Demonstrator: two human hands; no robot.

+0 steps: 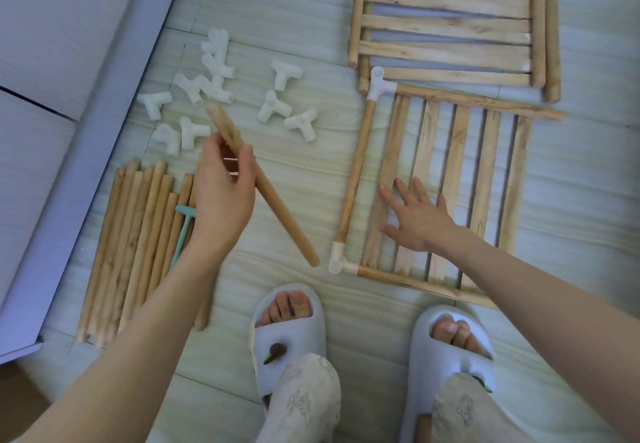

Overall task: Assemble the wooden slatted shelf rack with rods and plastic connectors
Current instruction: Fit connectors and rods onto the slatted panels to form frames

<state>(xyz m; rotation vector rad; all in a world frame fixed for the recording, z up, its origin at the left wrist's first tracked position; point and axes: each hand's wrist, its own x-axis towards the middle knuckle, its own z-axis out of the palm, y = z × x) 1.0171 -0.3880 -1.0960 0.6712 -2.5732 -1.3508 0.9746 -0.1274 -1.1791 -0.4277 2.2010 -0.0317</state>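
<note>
From my remote seat I look straight down at a pale tiled floor (304,179), which carries everything here. My left hand (221,183) has its fingers and thumb curled round a wooden rod (273,200) and holds it off the floor at a slant, its far end over the connectors and its near end pointing down toward my left slipper (289,335). My right hand (417,216) lies flat with its fingers spread, pressing on the slatted panel (460,179) that sits on the floor just ahead of my right slipper (453,349).

Along the left side of that panel runs a side rod (356,179), capped at the far end by a white connector (381,88) and at the near end by a second fitted connector (338,260), which also joins the panel's near rail. Beyond the panel, toward the far edge of the floor in view, more slatted panels (446,17) lie stacked.

To the left, loose white connectors (221,89) are scattered over the tiles (some touching, some apart). Nearer to me, a row of spare rods (131,248) lies side by side, with a small teal mallet (183,231) resting on them, partly hidden by my left wrist. A pale cabinet (69,96) borders the floor at the left edge.
</note>
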